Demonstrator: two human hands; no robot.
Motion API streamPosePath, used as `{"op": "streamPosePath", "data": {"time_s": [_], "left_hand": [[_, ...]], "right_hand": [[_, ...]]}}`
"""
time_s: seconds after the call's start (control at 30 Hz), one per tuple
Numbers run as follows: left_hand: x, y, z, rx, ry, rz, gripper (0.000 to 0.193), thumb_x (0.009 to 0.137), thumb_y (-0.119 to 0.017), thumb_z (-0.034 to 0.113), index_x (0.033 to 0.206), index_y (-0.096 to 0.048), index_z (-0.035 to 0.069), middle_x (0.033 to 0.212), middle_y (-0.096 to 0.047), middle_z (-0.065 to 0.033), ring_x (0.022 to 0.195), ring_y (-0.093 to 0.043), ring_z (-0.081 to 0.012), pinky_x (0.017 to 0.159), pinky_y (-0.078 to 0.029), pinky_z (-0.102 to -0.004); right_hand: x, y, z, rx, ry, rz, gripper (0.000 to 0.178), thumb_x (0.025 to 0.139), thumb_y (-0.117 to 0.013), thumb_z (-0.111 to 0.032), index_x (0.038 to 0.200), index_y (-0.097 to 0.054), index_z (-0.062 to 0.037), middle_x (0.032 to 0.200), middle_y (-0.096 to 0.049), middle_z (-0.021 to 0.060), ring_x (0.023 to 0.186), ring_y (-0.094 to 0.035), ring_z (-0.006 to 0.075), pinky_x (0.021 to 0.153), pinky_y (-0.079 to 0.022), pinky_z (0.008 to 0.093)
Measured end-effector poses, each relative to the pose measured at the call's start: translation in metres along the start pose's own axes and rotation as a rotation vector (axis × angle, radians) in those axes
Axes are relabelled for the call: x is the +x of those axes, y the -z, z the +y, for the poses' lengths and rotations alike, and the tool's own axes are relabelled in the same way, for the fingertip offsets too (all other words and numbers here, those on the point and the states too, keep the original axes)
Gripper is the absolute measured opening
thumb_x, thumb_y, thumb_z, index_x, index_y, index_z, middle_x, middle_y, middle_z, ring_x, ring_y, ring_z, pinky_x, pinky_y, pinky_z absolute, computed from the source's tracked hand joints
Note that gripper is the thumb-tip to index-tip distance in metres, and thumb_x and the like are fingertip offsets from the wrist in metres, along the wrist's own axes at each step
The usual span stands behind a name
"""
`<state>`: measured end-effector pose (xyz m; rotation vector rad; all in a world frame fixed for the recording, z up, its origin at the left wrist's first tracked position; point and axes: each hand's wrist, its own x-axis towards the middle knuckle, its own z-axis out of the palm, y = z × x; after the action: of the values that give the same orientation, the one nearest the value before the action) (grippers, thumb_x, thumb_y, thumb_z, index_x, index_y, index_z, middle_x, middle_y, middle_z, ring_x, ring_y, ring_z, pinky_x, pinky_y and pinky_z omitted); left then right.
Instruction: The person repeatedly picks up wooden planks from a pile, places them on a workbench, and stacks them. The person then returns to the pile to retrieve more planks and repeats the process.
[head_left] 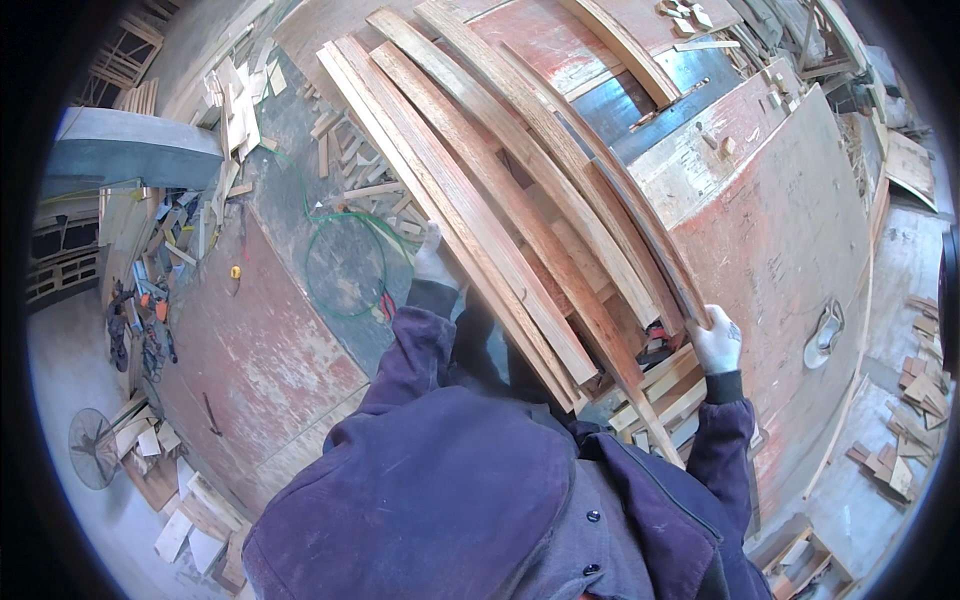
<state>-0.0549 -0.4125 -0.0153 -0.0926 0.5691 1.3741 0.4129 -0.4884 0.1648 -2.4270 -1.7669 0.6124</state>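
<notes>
Several long wooden boards lie side by side in front of me, running from the far left toward my body. At the left edge of the stack, my left hand, in a pale work glove, is closed on the outermost light board; its fingertips are partly hidden by the wood. My right hand, gloved in white, grips the near end of a darker reddish board on the right side. Between these two lie a rough brown board and a greyish board, with gaps between them.
Wood offcuts and a green hose lie on the floor to the left. A worn reddish panel spreads near left, with a fan beyond it. A pale shoe-shaped item rests on the right-hand panel.
</notes>
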Motion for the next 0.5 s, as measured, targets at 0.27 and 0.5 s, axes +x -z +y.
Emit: {"op": "streamPosePath", "data": {"time_s": [0.27, 0.5], "left_hand": [[-0.002, -0.008, 0.002, -0.018, 0.008, 0.042, 0.068, 0.098, -0.069, 0.038, 0.151, -0.045, 0.003, 0.151, -0.053, -0.0173, 0.137, -0.050, -0.0395, 0.119, -0.036, -0.0551], [0.005, 0.002, 0.000, 0.057, -0.044, 0.149, 0.063, 0.100, -0.068, 0.031, 0.151, -0.044, 0.003, 0.149, -0.054, -0.0170, 0.135, -0.052, -0.0367, 0.118, -0.039, -0.0504]], "right_hand": [[0.096, -0.055, -0.186, 0.362, 0.368, -0.087, 0.041, 0.085, -0.071, -0.031, 0.112, -0.068, -0.0004, 0.103, -0.071, 0.0259, 0.102, -0.069, 0.0421, 0.088, -0.053, 0.0466], [0.200, -0.082, -0.294, -0.015, 0.342, -0.201, 0.055, 0.085, -0.065, -0.042, 0.111, -0.072, 0.0055, 0.110, -0.071, 0.0298, 0.103, -0.070, 0.0423, 0.092, -0.054, 0.0454]]}}
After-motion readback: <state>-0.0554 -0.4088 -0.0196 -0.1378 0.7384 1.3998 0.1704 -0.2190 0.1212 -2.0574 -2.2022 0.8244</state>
